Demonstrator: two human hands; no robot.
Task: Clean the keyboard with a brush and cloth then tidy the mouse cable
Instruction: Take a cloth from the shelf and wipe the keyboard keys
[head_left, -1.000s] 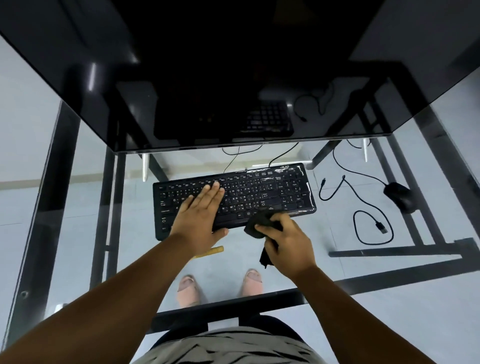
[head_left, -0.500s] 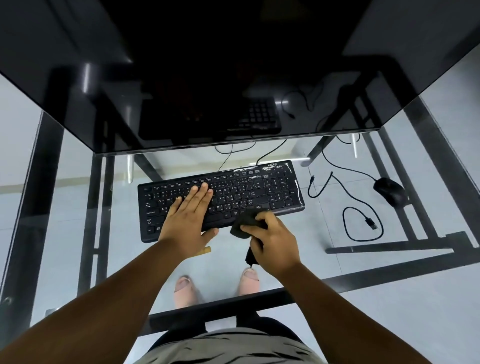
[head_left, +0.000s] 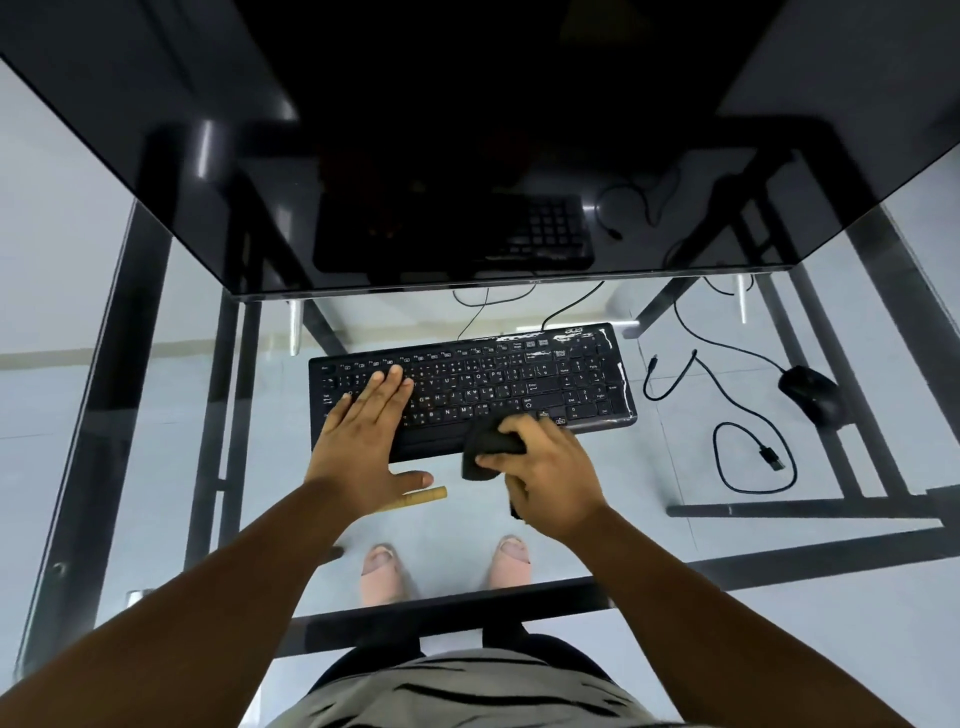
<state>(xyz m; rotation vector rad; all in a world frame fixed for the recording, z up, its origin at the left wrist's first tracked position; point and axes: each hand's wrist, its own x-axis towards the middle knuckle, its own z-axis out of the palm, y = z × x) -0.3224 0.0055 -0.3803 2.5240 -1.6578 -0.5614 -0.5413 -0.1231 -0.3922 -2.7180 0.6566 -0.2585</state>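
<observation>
Left hand (head_left: 363, 447) still flat, fingers straight, on keyboard (head_left: 519, 379) left half. Right hand (head_left: 550, 478) grips black cloth (head_left: 488, 441), slid slightly left along the keyboard's near edge. Mouse (head_left: 810, 395) untouched near glass desk (head_left: 156, 467) right edge.

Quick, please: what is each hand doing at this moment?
Left hand: open, flat on the keyboard.
Right hand: grips the black cloth.

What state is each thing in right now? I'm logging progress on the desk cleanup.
keyboard: flat on the glass desk, steadied and being wiped
left hand: flat on the keys, fingers straight
right hand: gripping the cloth
cloth: bunched, at the keyboard's near edge
brush: lying unused
mouse: idle
mouse cable: loose, untidied
monitor: dark
</observation>
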